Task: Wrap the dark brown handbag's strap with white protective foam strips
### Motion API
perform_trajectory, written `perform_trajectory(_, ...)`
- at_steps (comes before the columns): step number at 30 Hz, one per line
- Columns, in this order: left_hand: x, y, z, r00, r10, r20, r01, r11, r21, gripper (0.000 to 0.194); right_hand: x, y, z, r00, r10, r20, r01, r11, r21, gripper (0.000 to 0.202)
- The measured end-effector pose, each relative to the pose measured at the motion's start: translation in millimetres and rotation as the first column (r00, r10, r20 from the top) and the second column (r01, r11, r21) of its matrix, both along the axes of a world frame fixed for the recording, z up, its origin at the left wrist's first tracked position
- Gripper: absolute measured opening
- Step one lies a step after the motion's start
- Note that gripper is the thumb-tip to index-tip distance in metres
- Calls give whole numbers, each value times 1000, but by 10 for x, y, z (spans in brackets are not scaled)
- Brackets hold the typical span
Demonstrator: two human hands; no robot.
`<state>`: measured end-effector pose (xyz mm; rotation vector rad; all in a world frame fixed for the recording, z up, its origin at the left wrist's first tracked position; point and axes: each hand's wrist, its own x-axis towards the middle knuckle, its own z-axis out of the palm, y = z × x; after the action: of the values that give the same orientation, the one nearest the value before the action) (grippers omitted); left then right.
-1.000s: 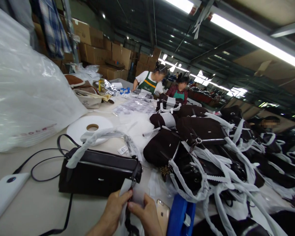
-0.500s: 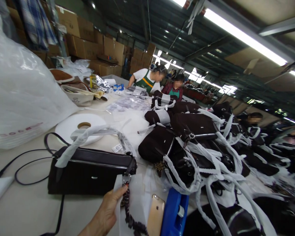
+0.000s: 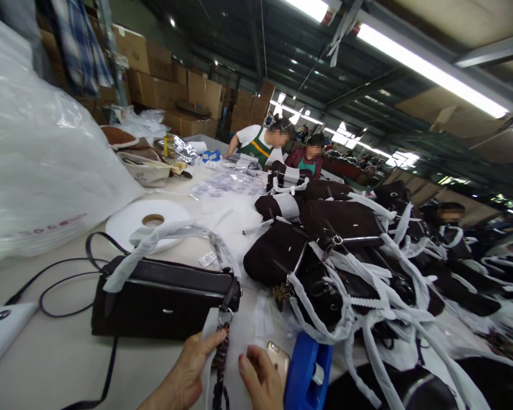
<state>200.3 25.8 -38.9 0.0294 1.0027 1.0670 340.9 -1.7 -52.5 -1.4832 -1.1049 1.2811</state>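
Observation:
A dark brown handbag (image 3: 154, 307) lies on the table, a strip of white tissue wrapped along its handle. At its right end hangs a dark patterned ribbon-like strap (image 3: 219, 364) from a metal ring. My left hand (image 3: 186, 370) pinches this strap just below the ring, with the thumb on top and a white paper sheet (image 3: 238, 336) behind it. My right hand (image 3: 265, 378) is just right of the strap, over the sheet's edge, fingers loosely bent and a little apart. Nothing shows between them. A gold phone (image 3: 279, 360) is partly covered by my right hand.
A blue tape dispenser (image 3: 305, 364) stands right of the phone. Brown bags with white-wrapped handles (image 3: 346, 222) are heaped on the right. A white tape roll (image 3: 123, 219) and a large plastic bag (image 3: 47, 171) lie on the left. Two people (image 3: 260, 142) work farther back.
My right hand has come into view beside the strap, in front of the phone. The strap now hangs straighter down from my left hand. The whole view has shifted slightly.

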Motion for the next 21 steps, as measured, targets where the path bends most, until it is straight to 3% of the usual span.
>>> perform_trajectory(2, -2, -11, 7, 1000, 11, -23, -11, 1000, 25, 34, -212, 162, 63, 997, 75, 16, -76, 996, 45, 28)
perform_trajectory(5, -31, -35, 21, 1000, 20, -18, -18, 998, 64, 39, -382, 294, 127, 996, 93, 0, -93, 995, 31, 24)
perform_trajectory(8, -78, -56, 40, 989, -13, 145, 17, 999, -28, 56, -406, 314, 123, 993, 83, -80, -83, 997, 4, 21)
perform_trajectory(10, -112, -62, 39, 988, -9, 155, 27, 993, -117, 59, -391, 311, 104, 990, 85, -116, -86, 996, -7, 20)
perform_trajectory(14, -141, -72, -26, 979, -75, -190, 53, 992, -117, 44, -367, 332, 92, 988, 79, -129, -84, 996, -29, 13)
perform_trajectory(17, -108, -89, -70, 916, 8, -401, -17, 1000, -19, 35, -368, 359, 116, 994, 74, -83, -78, 996, -43, 12)
perform_trajectory(19, -72, -94, -58, 903, 44, -428, -20, 998, 60, 36, -380, 371, 145, 995, 83, -63, -87, 995, -50, 13)
perform_trajectory(21, -40, -86, -22, 919, 4, -394, 51, 990, 129, 41, -401, 379, 176, 995, 90, -48, -93, 994, -55, 12)
